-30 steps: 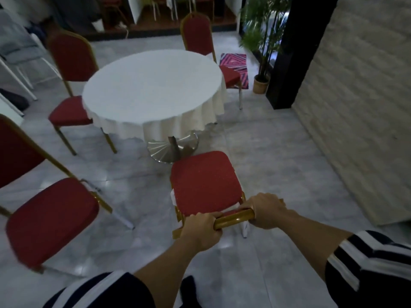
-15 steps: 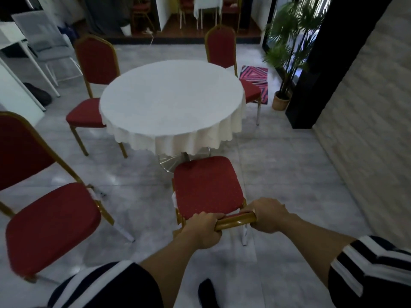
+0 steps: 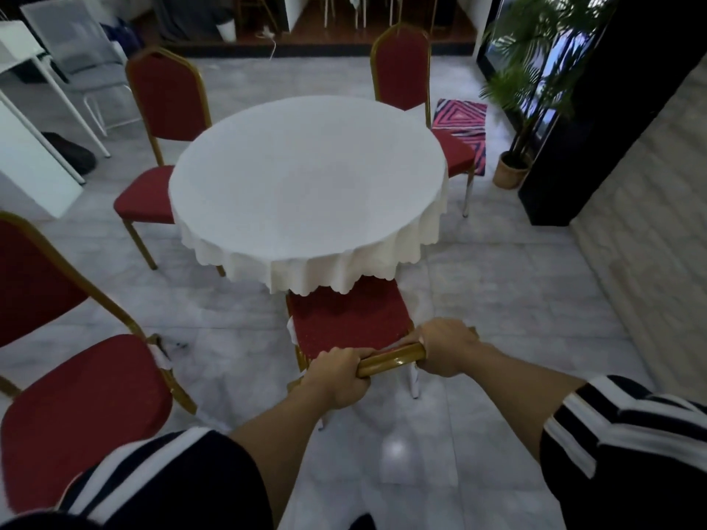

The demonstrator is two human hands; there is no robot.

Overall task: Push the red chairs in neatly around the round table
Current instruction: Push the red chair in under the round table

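A round table (image 3: 306,177) with a white cloth stands in the middle of the floor. Right in front of me is a red chair (image 3: 348,317) with a gold frame; its seat front is tucked under the hanging cloth. My left hand (image 3: 336,376) and my right hand (image 3: 445,348) both grip the gold top rail of its backrest. Another red chair (image 3: 164,120) stands at the table's far left, and one (image 3: 405,66) at the far right, both close to the table. A fourth red chair (image 3: 76,407) sits apart at my near left, angled away.
A potted palm (image 3: 512,170) and a black pillar (image 3: 597,120) stand at the right, beside a pale brick wall. A pink patterned rug (image 3: 461,120) lies behind the table. White furniture (image 3: 34,162) and a grey folding chair (image 3: 92,66) are at the far left.
The chair in my hands has slid forward, so its seat front now sits under the tablecloth. I have stepped closer to the table.
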